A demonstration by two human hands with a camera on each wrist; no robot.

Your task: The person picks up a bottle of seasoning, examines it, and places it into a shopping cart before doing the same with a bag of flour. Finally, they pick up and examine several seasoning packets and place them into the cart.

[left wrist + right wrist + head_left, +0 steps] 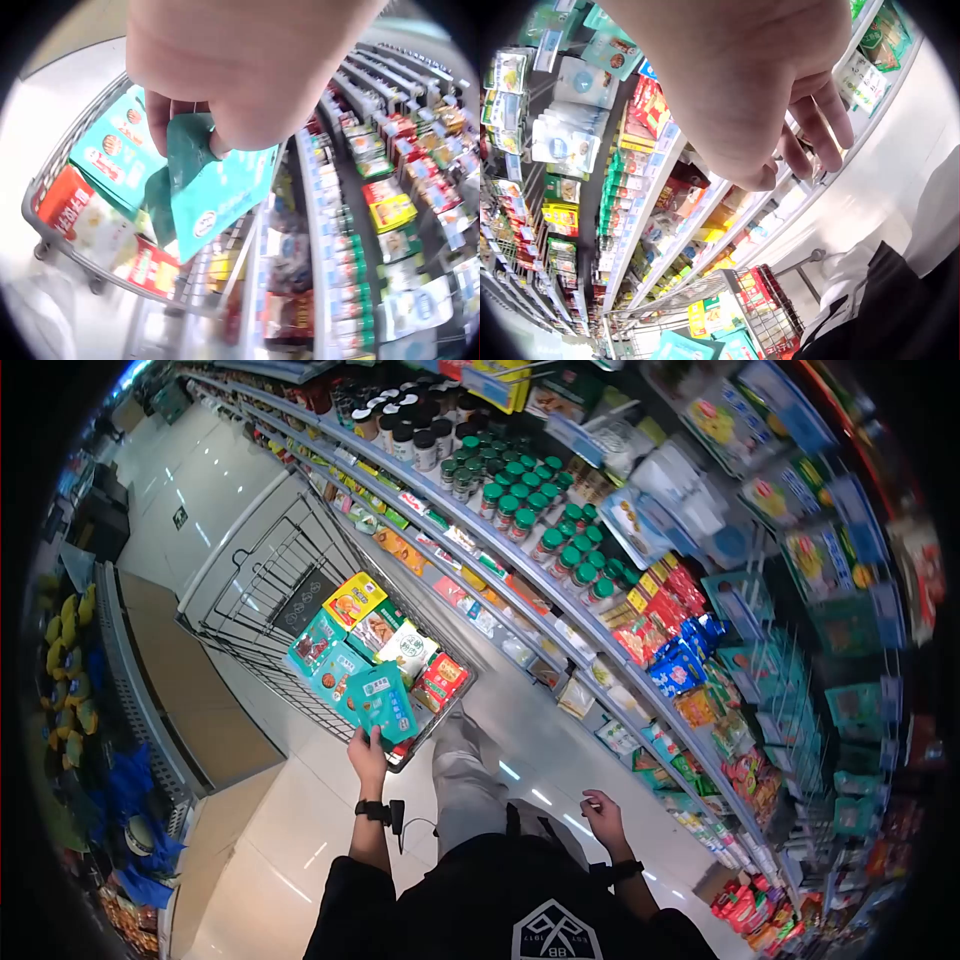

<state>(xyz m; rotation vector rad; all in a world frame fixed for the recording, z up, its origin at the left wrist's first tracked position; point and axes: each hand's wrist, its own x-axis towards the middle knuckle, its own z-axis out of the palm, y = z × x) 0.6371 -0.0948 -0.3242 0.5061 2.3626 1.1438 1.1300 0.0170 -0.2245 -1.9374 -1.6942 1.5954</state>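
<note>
My left hand (369, 758) pinches a teal plastic pouch (386, 703) by its edge, over the near end of a wire shopping cart (262, 550). In the left wrist view, the fingers curl round the top of the pouch (221, 191), which hangs tilted. Below it in the cart lie another teal pouch (120, 146), a yellow pack (355, 600), a white-and-green pack (408, 650) and a red pack (441, 682). My right hand (603, 816) hangs beside my body with loosely bent fingers and holds nothing, near the shelves in the right wrist view.
Long shelves (560, 600) run along the right, with green-capped jars (520, 500), red packets (670, 605) and hanging pouches (770, 680). A display stand (190, 690) with yellow items borders the aisle on the left. Tiled floor (290, 840) lies between.
</note>
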